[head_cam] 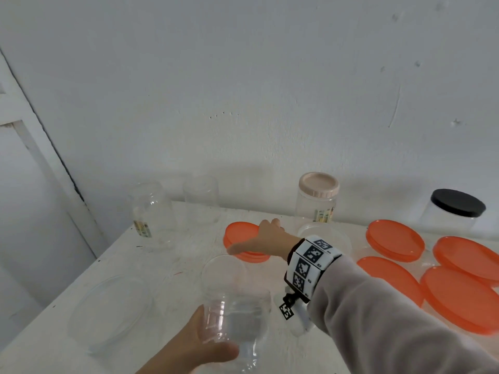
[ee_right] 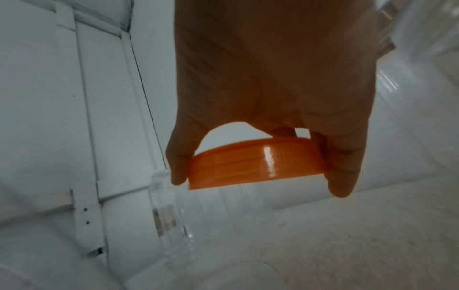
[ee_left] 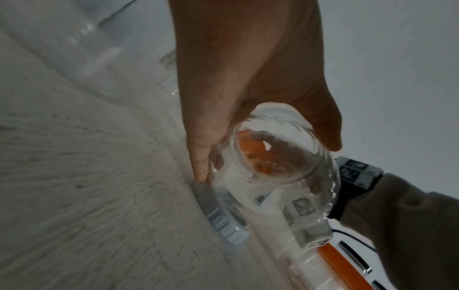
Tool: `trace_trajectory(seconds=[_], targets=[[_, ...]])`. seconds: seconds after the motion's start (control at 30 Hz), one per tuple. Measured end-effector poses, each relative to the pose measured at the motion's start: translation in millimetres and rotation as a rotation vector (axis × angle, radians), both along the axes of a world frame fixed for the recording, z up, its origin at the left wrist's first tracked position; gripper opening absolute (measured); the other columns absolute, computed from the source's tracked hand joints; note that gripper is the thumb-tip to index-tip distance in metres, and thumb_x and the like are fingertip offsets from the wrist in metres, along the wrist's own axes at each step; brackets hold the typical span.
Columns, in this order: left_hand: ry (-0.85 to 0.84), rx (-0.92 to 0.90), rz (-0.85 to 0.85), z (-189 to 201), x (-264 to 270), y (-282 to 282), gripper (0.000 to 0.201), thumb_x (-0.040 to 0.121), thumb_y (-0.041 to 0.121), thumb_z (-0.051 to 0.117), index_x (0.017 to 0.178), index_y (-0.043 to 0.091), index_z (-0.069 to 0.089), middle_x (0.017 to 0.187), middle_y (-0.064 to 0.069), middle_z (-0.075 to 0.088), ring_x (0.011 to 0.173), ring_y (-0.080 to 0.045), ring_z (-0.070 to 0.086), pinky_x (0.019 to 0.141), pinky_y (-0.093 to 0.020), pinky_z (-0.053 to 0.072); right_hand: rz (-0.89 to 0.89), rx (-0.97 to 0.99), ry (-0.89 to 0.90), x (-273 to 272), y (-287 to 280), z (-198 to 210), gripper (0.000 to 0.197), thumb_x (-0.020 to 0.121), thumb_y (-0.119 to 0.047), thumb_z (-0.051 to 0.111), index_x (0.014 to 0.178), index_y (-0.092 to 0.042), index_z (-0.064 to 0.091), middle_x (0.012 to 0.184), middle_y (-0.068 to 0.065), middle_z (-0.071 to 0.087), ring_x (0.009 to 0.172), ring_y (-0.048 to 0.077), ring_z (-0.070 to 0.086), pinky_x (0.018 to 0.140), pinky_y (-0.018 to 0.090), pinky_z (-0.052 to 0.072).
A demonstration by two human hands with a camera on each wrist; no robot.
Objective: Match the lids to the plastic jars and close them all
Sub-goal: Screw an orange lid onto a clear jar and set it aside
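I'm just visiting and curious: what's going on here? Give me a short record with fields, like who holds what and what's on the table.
left hand: grips an open clear jar
right hand: holds an orange lid by its rim, beyond the jar's mouth
closed jars: one with a beige lid, one with a black lid, both by the wall
loose orange lids: four, lying on the right
other open jars: two clear ones at the far left
table: white, scuffed
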State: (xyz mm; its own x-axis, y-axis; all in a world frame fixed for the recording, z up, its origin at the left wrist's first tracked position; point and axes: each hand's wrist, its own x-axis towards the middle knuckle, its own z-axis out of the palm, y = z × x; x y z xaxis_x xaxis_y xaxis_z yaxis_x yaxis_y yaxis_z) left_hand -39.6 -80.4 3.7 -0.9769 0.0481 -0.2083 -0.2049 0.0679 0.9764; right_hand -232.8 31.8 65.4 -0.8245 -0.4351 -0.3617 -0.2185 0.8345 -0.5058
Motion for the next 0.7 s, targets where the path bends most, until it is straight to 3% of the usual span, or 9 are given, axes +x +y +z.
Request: trace_trajectory(seconds=[0.07,0.13,0.23,0.3,0.37,0.5,0.6,0.67,0.7], targets=[[0.033,0.020,-0.060,5,3,7,0.092,0.066,0.022,0.085,0.143,0.021,0.035,0.142,-0.002,0.051,0.130,-0.019,0.049,0.107,-0.039,0.042,0.046,0.001,-0.032,4,11,7,0.112,0.067,-0.072,0.070,0.147,-0.007,0.026,0.144,0.010,0.028,0.129,0.030,0.038,0.106,0.045,0.038],[0.040,0.001,-0.089,9,2,14,0.086,0.068,0.016,0.084,0.140,0.020,0.038,0.138,0.002,0.055,0.128,-0.015,0.052,0.101,-0.029,0.045,0.073,-0.025,-0.062,9,23,12,0.109,0.068,-0.070,0.070,0.147,-0.009,0.027,0.145,0.009,0.031,0.128,0.029,0.041,0.106,0.047,0.039],[0.029,-0.108,-0.106,14,0,29,0.088,0.060,0.028,0.087,0.133,0.033,0.040,0.131,0.017,0.057,0.121,-0.001,0.053,0.094,-0.018,0.047,0.111,-0.076,-0.086,16,45,20,0.103,0.069,-0.068,0.070,0.147,-0.013,0.030,0.145,0.007,0.032,0.127,0.027,0.041,0.106,0.046,0.040],[-0.025,-0.222,-0.127,20,0,40,0.103,0.052,0.045,0.087,0.136,0.039,0.030,0.138,0.021,0.044,0.129,-0.003,0.044,0.107,-0.028,0.040,0.148,-0.082,-0.085,21,59,25,0.106,0.066,-0.070,0.071,0.148,-0.017,0.029,0.145,0.005,0.032,0.127,0.026,0.040,0.107,0.045,0.039],[-0.060,-0.292,-0.144,26,0,53,0.116,0.049,0.049,0.086,0.143,0.037,0.017,0.142,0.020,0.032,0.136,-0.007,0.034,0.115,-0.036,0.030,0.172,-0.054,-0.059,26,72,30,0.114,0.056,-0.075,0.070,0.148,-0.021,0.030,0.142,0.002,0.033,0.125,0.025,0.041,0.105,0.044,0.040],[0.002,-0.417,-0.154,24,-7,73,0.114,0.047,0.046,0.084,0.141,0.036,0.022,0.140,0.018,0.032,0.133,-0.004,0.032,0.114,-0.032,0.031,0.208,0.046,-0.034,31,98,33,0.112,0.052,-0.078,0.070,0.143,-0.023,0.035,0.135,-0.005,0.035,0.119,0.018,0.043,0.103,0.041,0.043],[-0.014,-0.433,-0.179,13,-19,80,0.095,0.050,0.042,0.089,0.124,0.048,0.029,0.117,0.036,0.036,0.112,0.014,0.040,0.090,-0.004,0.034,0.233,0.096,-0.031,35,116,36,0.109,0.060,-0.073,0.072,0.147,-0.024,0.030,0.142,-0.005,0.031,0.125,0.018,0.040,0.106,0.041,0.040],[-0.035,-0.506,-0.149,5,-28,84,0.100,0.051,0.043,0.091,0.127,0.048,0.026,0.108,0.038,0.037,0.099,0.017,0.040,0.078,-0.002,0.031,0.259,0.119,-0.027,39,125,38,0.111,0.064,-0.070,0.072,0.151,-0.026,0.021,0.147,-0.004,0.025,0.132,0.021,0.033,0.109,0.043,0.036],[-0.041,-0.544,-0.141,0,-32,85,0.107,0.050,0.044,0.091,0.133,0.045,0.024,0.112,0.037,0.037,0.100,0.013,0.042,0.080,-0.004,0.032,0.276,0.131,-0.022,41,129,39,0.111,0.065,-0.068,0.073,0.152,-0.027,0.017,0.149,-0.004,0.022,0.135,0.021,0.031,0.110,0.044,0.035]])
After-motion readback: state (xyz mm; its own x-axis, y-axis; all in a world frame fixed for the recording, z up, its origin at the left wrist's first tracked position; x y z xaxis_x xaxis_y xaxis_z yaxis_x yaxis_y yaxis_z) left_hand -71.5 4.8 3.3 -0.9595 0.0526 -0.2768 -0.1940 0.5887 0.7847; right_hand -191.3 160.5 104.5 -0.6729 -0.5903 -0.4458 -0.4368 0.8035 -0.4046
